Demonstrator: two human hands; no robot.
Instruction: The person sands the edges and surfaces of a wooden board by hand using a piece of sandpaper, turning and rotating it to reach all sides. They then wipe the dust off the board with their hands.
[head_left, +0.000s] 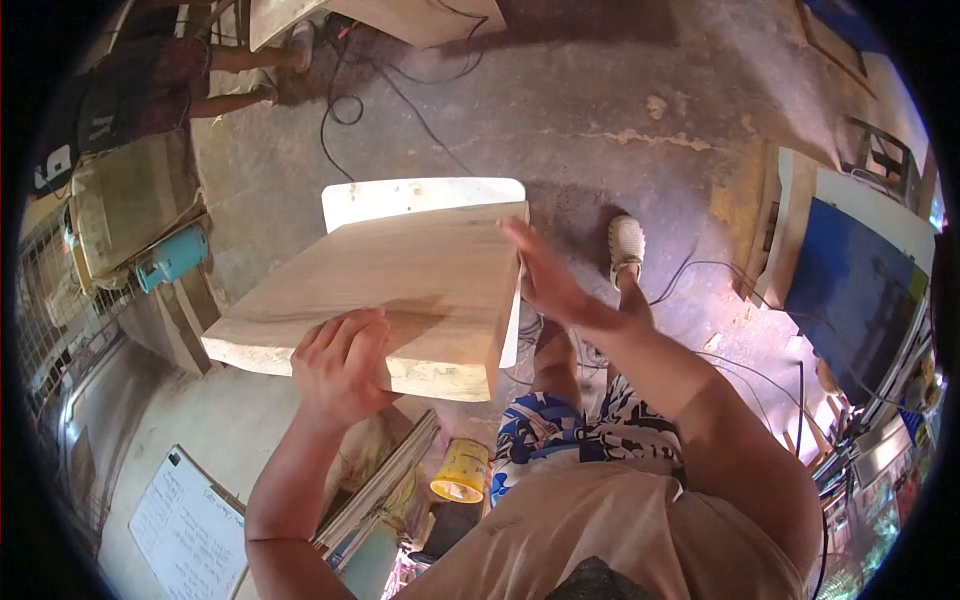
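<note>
A thick, pale wooden slab (400,270) lies over a white plastic stool or chair (420,190), whose white surface shows past the far and right sides. My left hand (345,362) wraps over the slab's near edge, fingers bent on its top face and the thumb side hidden. At the slab's right edge, my right hand (548,280) holds the far corner, with fingertips at the top and the palm along the side. Its underside grip is hidden.
A yellow bucket (462,470) stands below the slab. Dark cables (400,100) run over the concrete floor. A whiteboard with writing (190,525) is at lower left, a blue panel (850,290) at right. Another person's legs (235,80) show at upper left, near a wooden board (420,20).
</note>
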